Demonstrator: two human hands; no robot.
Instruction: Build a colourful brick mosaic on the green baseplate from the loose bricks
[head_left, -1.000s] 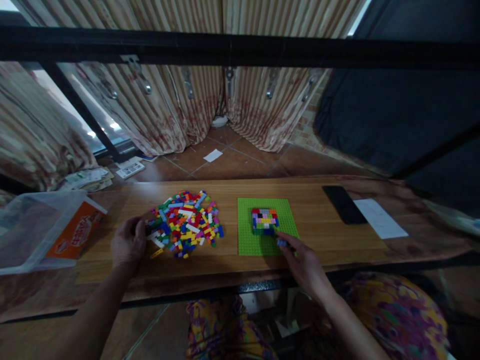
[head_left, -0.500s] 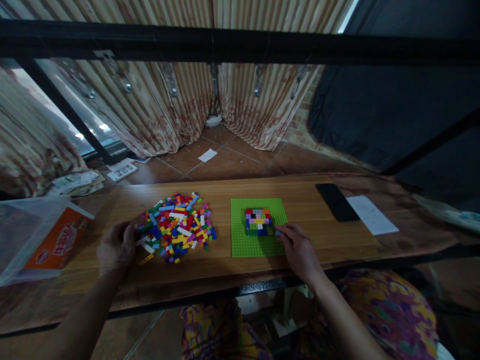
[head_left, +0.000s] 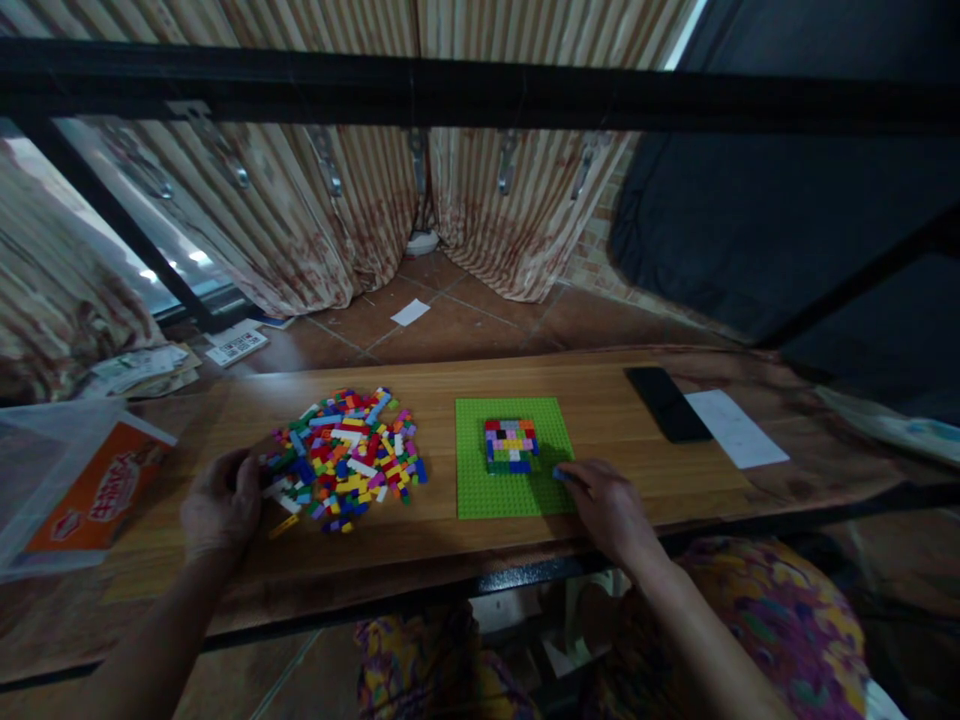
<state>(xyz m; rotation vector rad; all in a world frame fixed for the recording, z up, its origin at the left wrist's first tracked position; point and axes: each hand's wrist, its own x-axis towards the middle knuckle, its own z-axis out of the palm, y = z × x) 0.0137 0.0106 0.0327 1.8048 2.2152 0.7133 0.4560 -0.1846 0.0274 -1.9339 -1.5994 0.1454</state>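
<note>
My right hand (head_left: 609,505) pinches a small blue brick (head_left: 560,473) between thumb and fingertips, over the right edge of the green baseplate (head_left: 480,503). On that plate stands a low block built of multicoloured bricks (head_left: 511,445), a short way left of the pinched brick and apart from it. Beside the left edge of a heap of loose bricks (head_left: 352,455), my left hand (head_left: 221,505) lies on the wooden board with its fingers loosely bent. A gap shows between its thumb and forefinger, and I see nothing in it. Its palm side is hidden.
A clear plastic box with an orange label (head_left: 101,490) stands at the far left. Right of the baseplate lie a black phone (head_left: 667,403) and a white sheet of paper (head_left: 736,428). A dark metal bar (head_left: 480,90) crosses above, before striped curtains (head_left: 360,220).
The whole view has shifted slightly. My right hand has drawn a little away from the brick block with the blue brick still pinched. My left hand stays beside the heap.
</note>
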